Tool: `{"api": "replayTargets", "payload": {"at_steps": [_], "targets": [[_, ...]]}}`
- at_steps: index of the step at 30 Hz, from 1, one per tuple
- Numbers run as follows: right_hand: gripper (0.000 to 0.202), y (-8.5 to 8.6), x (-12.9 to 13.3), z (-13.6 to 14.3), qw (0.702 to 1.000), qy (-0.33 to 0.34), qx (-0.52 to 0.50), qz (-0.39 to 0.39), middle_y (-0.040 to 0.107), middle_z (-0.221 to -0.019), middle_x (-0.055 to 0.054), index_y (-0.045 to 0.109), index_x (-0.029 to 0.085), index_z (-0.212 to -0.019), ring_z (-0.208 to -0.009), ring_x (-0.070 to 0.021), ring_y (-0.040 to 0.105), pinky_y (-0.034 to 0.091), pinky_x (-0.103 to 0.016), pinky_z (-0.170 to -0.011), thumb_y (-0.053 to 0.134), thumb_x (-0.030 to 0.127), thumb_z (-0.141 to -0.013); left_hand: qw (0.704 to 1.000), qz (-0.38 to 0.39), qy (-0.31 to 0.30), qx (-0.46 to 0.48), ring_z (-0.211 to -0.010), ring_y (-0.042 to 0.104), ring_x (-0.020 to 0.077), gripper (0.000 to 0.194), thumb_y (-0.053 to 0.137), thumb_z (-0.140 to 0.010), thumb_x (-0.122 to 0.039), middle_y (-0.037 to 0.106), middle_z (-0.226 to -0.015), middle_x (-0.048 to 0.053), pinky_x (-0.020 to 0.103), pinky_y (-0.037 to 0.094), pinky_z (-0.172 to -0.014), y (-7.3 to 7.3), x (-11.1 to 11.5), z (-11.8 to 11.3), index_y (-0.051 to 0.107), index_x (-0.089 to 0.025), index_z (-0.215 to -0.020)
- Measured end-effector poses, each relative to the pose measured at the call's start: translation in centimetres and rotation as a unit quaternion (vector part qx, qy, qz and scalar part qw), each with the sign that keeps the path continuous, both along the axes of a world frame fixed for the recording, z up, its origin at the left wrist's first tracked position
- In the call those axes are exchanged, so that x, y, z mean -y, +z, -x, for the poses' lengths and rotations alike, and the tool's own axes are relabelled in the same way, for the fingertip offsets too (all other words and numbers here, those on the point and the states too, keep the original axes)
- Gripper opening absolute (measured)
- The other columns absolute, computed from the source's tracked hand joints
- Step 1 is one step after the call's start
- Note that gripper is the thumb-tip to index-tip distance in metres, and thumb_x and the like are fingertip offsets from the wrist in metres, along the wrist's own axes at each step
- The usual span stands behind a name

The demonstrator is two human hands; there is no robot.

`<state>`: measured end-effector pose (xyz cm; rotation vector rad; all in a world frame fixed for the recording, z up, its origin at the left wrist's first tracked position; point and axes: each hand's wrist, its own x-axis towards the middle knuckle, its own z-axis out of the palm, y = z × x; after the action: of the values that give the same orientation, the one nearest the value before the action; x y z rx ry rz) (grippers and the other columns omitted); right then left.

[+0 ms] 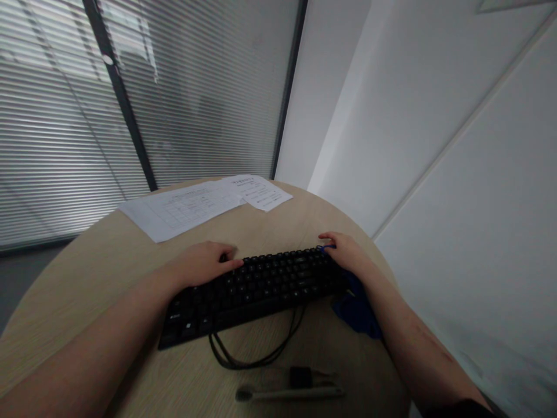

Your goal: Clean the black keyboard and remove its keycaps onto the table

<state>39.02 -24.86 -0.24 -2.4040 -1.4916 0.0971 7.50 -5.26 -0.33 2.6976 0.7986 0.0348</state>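
Note:
A black computer keyboard [265, 284] lies at a slant in front of me, its far right end turned away. My left hand [206, 261] is closed on its far left edge, with the thumb along the keys and the other fingers partly hidden behind. At the far right corner my right hand [343, 251] holds a blue cloth [359, 310] against the keyboard. A bit of the cloth shows between the fingers, and the rest hangs down under the wrist onto the table. The keyboard's black cable [243, 364] loops out from beneath its near edge.
A brush with a pale handle [296, 393] lies near me on the round wooden table [304, 217], beside a small black object [300, 376]. Printed paper sheets [187, 206] lie at the back. A white wall [456, 220] runs along the right, and glass with blinds [209, 104] stands behind.

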Motion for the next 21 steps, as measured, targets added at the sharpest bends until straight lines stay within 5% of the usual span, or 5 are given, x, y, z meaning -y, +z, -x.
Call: {"api": "replayTargets", "payload": {"at_steps": [6,21], "targets": [[0.05,-0.8,-0.4,0.0,1.0,-0.015,0.013,-0.021,0.073,-0.124,-0.01,0.062,0.018,-0.137,-0.113,-0.0236,0.068,0.049,-0.036,-0.104,0.056,0.01,-0.087,1.0,-0.004,-0.01,0.004,-0.073,0.06,0.0231,0.049,0.045,-0.087,-0.066,0.068,-0.078,0.006,0.033,0.034,-0.064,-0.1,-0.1,-0.1,0.06,-0.022,-0.075],[0.044,-1.0,-1.8,2.5,0.997,0.064,0.042,0.005,0.072,-0.127,-0.007,0.062,0.022,-0.134,-0.117,-0.0235,0.067,0.048,-0.035,-0.104,0.05,0.013,-0.093,1.0,-0.011,-0.007,-0.003,-0.073,0.06,0.0231,0.049,0.044,-0.087,-0.066,0.069,-0.08,0.007,0.033,0.035,-0.064,0.4,0.5,0.1,0.063,-0.022,-0.076]]}}
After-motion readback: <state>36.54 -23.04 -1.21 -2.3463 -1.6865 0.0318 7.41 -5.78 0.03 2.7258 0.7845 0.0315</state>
